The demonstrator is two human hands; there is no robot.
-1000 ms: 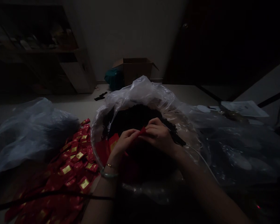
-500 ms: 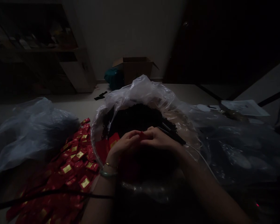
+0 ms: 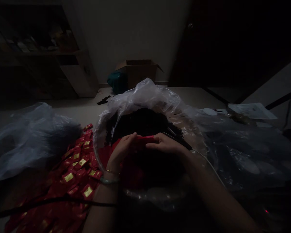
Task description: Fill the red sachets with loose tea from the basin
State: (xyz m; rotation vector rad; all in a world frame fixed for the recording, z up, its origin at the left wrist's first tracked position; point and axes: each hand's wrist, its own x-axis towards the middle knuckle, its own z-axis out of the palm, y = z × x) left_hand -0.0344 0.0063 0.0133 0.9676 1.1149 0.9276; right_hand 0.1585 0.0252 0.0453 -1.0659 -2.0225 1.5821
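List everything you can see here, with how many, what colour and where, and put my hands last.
Red packet: one, red, between both hands
Small packets: many, red and gold, heaped left
Round container: one, plastic-lined, centre
Loose material: one mass, black, inside it
Rod-like tool: one, dark, container's right side
Plastic bag: one, whitish, far left
Plastic sheeting: count unclear, clear, right
Box: one, brown, by the wall
Bundle: one, teal, beside the box
Shelf unit: one, colour unclear, back left
Door: one, dark, back right
Bracelets: two, gold and green, left wrist
Hands: two, bare, left and right, centre
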